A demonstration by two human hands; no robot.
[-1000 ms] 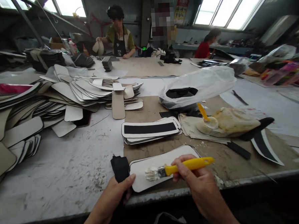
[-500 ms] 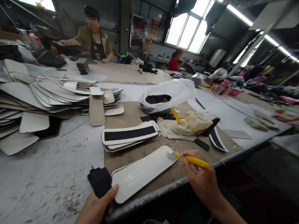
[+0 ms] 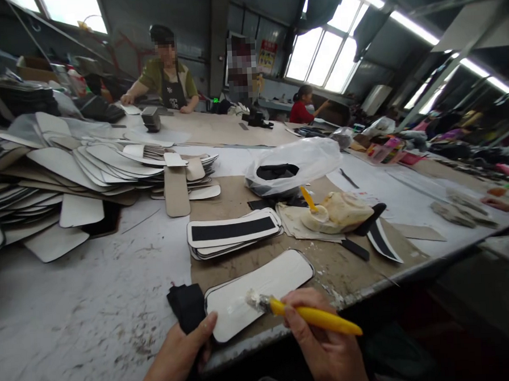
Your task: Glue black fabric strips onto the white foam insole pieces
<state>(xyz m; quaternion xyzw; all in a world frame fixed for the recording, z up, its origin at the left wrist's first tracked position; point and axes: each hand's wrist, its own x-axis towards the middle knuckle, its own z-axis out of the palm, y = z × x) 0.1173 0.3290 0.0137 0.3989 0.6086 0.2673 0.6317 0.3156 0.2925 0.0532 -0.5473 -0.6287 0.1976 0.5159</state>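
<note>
My right hand (image 3: 319, 335) grips a brush with a yellow handle (image 3: 325, 318). Its whitish bristles touch the top of a long white panel (image 3: 280, 274) with rounded corners, which lies over another at the table's front edge. A wet, shiny smear shows near the bristles. My left hand (image 3: 183, 347) pinches the panel's near left end, thumb on top and fingers mostly hidden below the edge. Folded black fabric (image 3: 187, 305) sits right beside that hand. Just behind, similar white panels are stacked, the top one bearing a black strip (image 3: 233, 228).
At left rises a heap of white and tan panels (image 3: 108, 164). A glue-stained container (image 3: 345, 211) with a yellow stick stands right of the stack, near a black-handled tool (image 3: 355, 249). Behind it lies a clear plastic bag (image 3: 308, 156). Other people work across the table.
My right hand has drawn the brush from the panel's far right end toward its near left part. My left hand keeps its hold. The view has shifted slightly.
</note>
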